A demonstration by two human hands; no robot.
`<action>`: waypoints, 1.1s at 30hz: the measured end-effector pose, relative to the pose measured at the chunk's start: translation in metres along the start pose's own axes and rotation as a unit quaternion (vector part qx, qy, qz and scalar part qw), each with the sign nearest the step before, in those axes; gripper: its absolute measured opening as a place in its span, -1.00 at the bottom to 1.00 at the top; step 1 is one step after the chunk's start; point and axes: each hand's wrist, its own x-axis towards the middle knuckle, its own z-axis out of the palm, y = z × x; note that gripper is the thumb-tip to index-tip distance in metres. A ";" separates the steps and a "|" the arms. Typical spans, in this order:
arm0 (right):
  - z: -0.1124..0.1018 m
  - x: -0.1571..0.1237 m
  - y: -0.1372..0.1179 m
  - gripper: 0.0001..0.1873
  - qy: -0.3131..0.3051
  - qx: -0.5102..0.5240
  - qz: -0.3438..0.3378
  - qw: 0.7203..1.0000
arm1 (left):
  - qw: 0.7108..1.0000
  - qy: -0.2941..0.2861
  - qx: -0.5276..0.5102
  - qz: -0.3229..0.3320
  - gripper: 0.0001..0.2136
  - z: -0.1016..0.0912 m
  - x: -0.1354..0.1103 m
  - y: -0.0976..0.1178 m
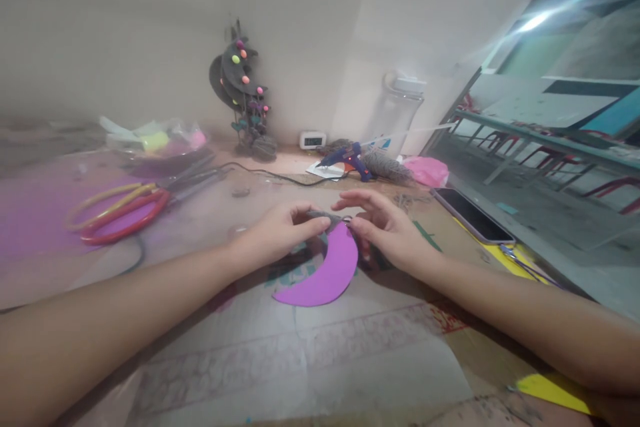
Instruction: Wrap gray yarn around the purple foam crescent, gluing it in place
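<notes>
A purple crescent moon cutout [333,270] hangs over the worktop with its upper tip between my hands. Grey yarn [334,221] covers that tip. The thumb and fingers of my left hand [293,230] are closed on the wrapped end. On the other side of the tip, my right hand [383,227] has its thumb and a finger pinched at the yarn, the other fingers curled and raised. Its exact grip is partly hidden. Behind my hands lies a blue glue gun [350,159] beside a ball of grey yarn [385,165].
Scissors with red and yellow handles [127,217] lie at left, near a clear bag [160,139]. A decorated grey moon ornament [240,83] stands at the back, with a small white clock [313,141] and a clear bottle [395,113]. A phone [473,215] rests at right.
</notes>
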 end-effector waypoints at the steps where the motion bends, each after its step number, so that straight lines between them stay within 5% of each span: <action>1: 0.002 0.000 -0.001 -0.62 -0.015 0.009 0.013 1.000 | 1.000 -0.001 0.002 0.003 -0.68 0.000 0.000 -0.001; 12: 0.004 0.000 -0.001 -0.70 -0.031 -0.048 0.125 0.991 | 1.000 0.011 -0.003 0.010 -0.73 0.003 0.000 -0.002; 22: 0.004 -0.002 -0.002 -0.74 -0.035 -0.111 0.067 0.991 | 0.999 0.033 0.032 -0.009 -0.73 0.002 0.001 0.002; 28: -0.025 0.017 0.001 -0.82 0.098 -0.179 -0.040 0.978 | 0.999 -0.001 0.038 0.009 -0.75 0.004 -0.001 0.000; 33: -0.037 0.026 0.014 -0.80 -0.013 -0.378 -0.038 0.925 | 1.000 -0.022 0.012 0.007 -0.69 0.003 0.002 -0.005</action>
